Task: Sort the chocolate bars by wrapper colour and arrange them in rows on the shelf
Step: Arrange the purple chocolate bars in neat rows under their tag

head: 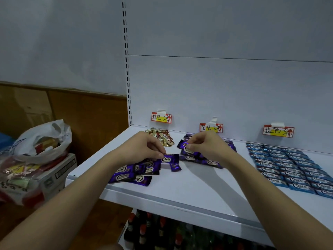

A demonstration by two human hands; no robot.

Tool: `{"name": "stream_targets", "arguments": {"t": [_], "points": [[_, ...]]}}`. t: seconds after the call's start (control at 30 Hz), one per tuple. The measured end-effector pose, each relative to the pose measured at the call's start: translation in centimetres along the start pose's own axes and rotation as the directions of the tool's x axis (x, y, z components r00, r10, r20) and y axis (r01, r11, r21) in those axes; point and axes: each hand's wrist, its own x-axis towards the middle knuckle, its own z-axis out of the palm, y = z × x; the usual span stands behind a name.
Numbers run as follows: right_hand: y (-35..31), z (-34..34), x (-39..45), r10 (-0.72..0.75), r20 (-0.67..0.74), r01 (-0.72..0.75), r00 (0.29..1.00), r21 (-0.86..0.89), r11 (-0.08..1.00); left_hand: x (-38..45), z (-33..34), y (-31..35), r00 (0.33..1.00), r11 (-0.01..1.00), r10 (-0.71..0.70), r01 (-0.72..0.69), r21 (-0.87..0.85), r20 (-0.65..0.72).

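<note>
lower tier: bottles [144,233] with red caps under the shelf, dim, labels unreadable
shelf [189,184]: white painted metal, flat, smooth, rounded front lip; slotted upright at its left rear
loose purple pile [131,175]: glossy foil-like wrappers, flat rectangles with crimped ends, "Choco" print, overlapping at odd angles on the shelf's left-centre
left hand [144,148]: fingers curled, thumb and fingertips pinching the end of a purple bar [168,159] at the pile's far edge; bar sits low, contact with the shelf unclear
right hand [207,145]: thumb and forefinger pinching the crimped end of a second purple bar [183,145], lifted above the purple row [201,159]
purple row: bars laid side by side under that hand, partly hidden
blue rows [288,166]: right side, neat grid, flat, several columns
gold bars [162,138]: small heap near the back wall, shiny
price tags [161,118]: three red-bordered paper tags with yellow strips, taped to the white back panel, one behind each colour group
room: plastic bag [41,141] of packets on a cardboard box [59,170] at left; brown wood wainscot, pale wall above
</note>
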Motion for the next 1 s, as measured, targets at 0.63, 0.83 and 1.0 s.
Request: {"name": "stream_targets", "arguments": {"t": [0.63, 0.83, 1.0], "points": [[7.1, -8.3, -3.7, 0.251, -0.032, -0.253, 0.967, -0.095, 0.963, 4.1, 5.8, 2.5, 0.983, 0.993, 0.092, -0.103, 0.065, 0.159], [7.6, -7.6, -3.3, 0.236, -0.011, -0.232, 0.972, -0.227, 0.946, 3.0, 5.6, 1.6, 0.964, 0.981, 0.141, -0.167, 0.1, 0.225], [7.5, -6.7, -3.3, 0.145, -0.058, -0.156, 0.988, -0.331, 0.931, 3.3, 6.3, 1.1, 0.958, 0.964, 0.193, -0.226, 0.143, 0.213]]}}
